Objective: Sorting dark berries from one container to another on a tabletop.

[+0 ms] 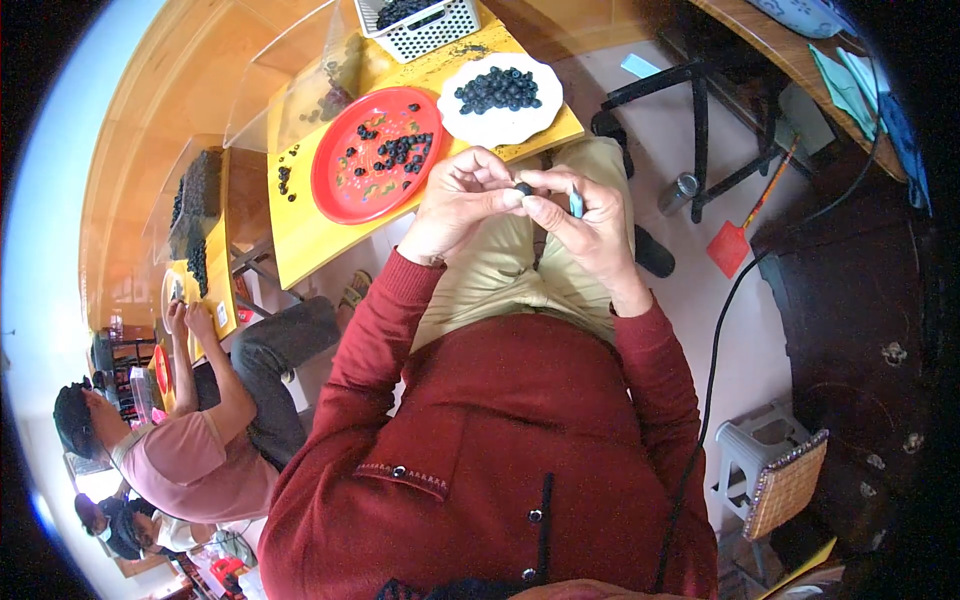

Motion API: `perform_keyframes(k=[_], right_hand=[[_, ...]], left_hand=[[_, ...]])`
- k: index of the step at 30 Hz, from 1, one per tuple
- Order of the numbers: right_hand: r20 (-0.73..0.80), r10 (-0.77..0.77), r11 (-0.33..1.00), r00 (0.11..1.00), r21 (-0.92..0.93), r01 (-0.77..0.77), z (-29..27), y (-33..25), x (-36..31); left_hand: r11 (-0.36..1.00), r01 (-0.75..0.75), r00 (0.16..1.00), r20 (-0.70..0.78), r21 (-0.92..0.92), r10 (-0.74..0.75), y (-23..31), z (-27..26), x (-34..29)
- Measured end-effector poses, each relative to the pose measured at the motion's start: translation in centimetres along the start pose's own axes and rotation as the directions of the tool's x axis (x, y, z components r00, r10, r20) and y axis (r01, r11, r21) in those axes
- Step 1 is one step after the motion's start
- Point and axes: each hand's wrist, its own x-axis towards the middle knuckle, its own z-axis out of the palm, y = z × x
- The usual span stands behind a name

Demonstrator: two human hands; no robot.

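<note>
Over my lap, both hands meet at a small dark round bead-like piece (523, 188). My left hand (462, 203) pinches it between thumb and fingertips. My right hand (582, 218) is closed around a slim light blue tool (576, 204), with its thumb and forefinger against the same piece. The tool's tip is too small to make out. Just beyond my hands, a white scalloped plate (478, 126) bears a heap of similar dark pieces (505, 88). Left of it, a red round tray (335, 188) has more of them scattered over its patterned surface.
The yellow table (300, 255) also bears a white perforated basket (425, 40) of dark pieces and a clear panel (290, 85). At left, another person (200, 465) works at a second table. A black cable (715, 370), a stool (765, 450) and a red fly swatter (729, 248) are at right.
</note>
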Motion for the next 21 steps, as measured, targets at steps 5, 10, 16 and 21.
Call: perform_keyframes(k=[5,10,16,21], right_hand=[[-0.057,0.057,0.995,0.997,0.086,-0.052,0.1,-1.0,-0.1],[-0.078,0.120,0.979,0.990,0.174,-0.105,0.1,-0.9,0.0],[-0.060,0.229,0.931,0.971,0.304,-0.201,0.0,-0.9,0.2],[-0.046,0.278,0.907,0.959,0.340,-0.247,-0.2,-1.0,0.2]], left_hand=[[0.958,-0.075,0.994,-0.055,0.275,0.094,0.8,0.7,0.0],[0.918,-0.074,0.990,-0.084,0.390,0.116,1.3,1.4,-0.5],[0.890,-0.186,0.980,0.012,0.417,0.199,1.3,1.6,-0.7],[0.924,-0.201,0.976,-0.013,0.325,0.217,1.1,1.9,-0.5]])
